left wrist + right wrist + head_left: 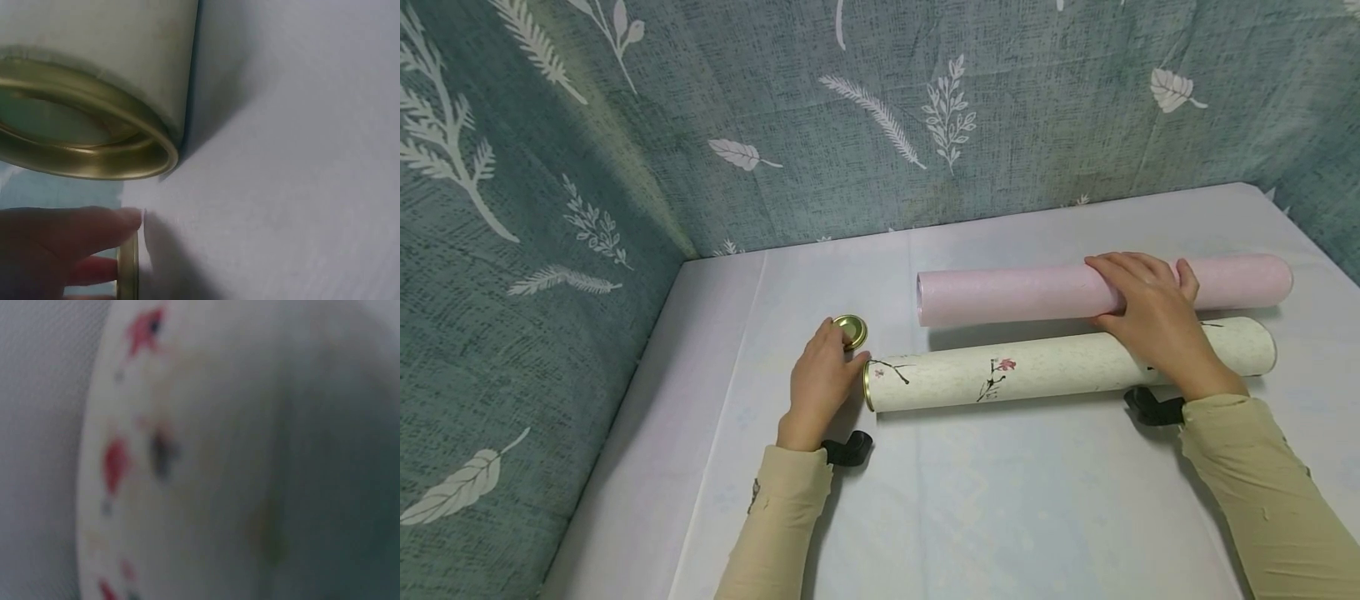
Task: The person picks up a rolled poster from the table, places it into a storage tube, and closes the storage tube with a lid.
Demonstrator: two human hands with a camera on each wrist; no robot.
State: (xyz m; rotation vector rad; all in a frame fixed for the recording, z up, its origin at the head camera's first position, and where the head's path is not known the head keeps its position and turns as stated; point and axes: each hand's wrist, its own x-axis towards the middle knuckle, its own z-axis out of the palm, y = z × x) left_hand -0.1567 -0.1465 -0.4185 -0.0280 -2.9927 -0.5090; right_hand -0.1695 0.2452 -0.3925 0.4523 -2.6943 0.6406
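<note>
At the left, my left hand (823,379) pinches a round gold lid (852,331) by its edge. The left wrist view shows the thumb and a fingertip at the lid's thin rim (127,272). Just right of this hand is the gold-rimmed end (94,159) of a cream tube (1037,371) printed with dark twigs and red blossoms, lying on its side. Behind it a pale pink tube (1015,296) lies nearly parallel. My right hand (1153,321) reaches over the cream tube and grips the pink one; its far fingertips are hidden. Blurred blossoms on the cream tube (187,506) fill the right wrist view.
A white cloth (1000,508) covers the table. Green-blue curtains with white leaf prints (820,192) close off the back and the left side. A black wrist device (848,450) sits at each wrist, the right one close to the cream tube.
</note>
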